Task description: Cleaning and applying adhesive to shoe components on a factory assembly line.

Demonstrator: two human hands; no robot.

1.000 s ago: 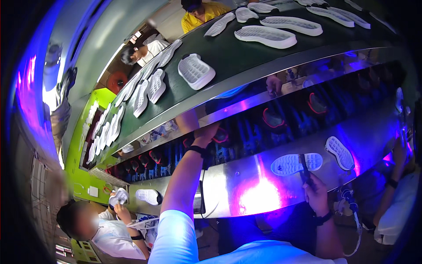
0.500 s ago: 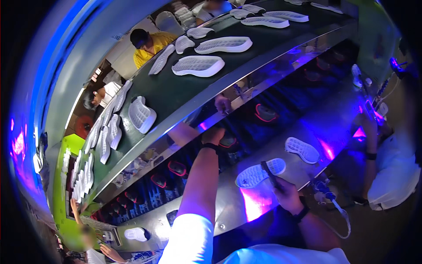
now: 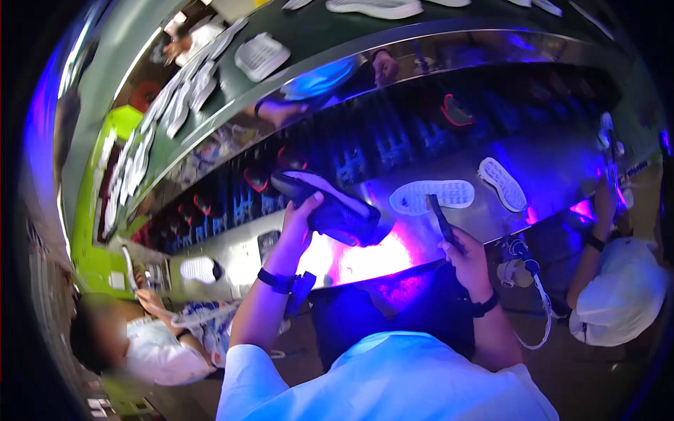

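Note:
My left hand (image 3: pixel 300 223) is closed around a dark shoe upper (image 3: pixel 333 205), its thumb on top, above the lit metal bench. In my right hand (image 3: pixel 467 258) is a slim dark brush-like tool (image 3: pixel 444 223). Its far end lies over a white shoe sole (image 3: pixel 421 195) resting on the bench with its gridded side up; whether it touches cannot be seen. A second white sole (image 3: pixel 503 184) lies to the right of the first, turned at an angle.
Beyond the bench runs a dark rack with red-rimmed shoe uppers (image 3: pixel 458 111). A green conveyor (image 3: pixel 312 28) carries several white soles. Co-workers are at the left (image 3: pixel 158 344) and right (image 3: pixel 621 288). A pale hose (image 3: pixel 539 302) hangs beside my right forearm.
My left hand has come out of the rack, bringing the shoe upper back over the bench. My right hand still holds the brush-like tool over the sole. The whole view has shifted.

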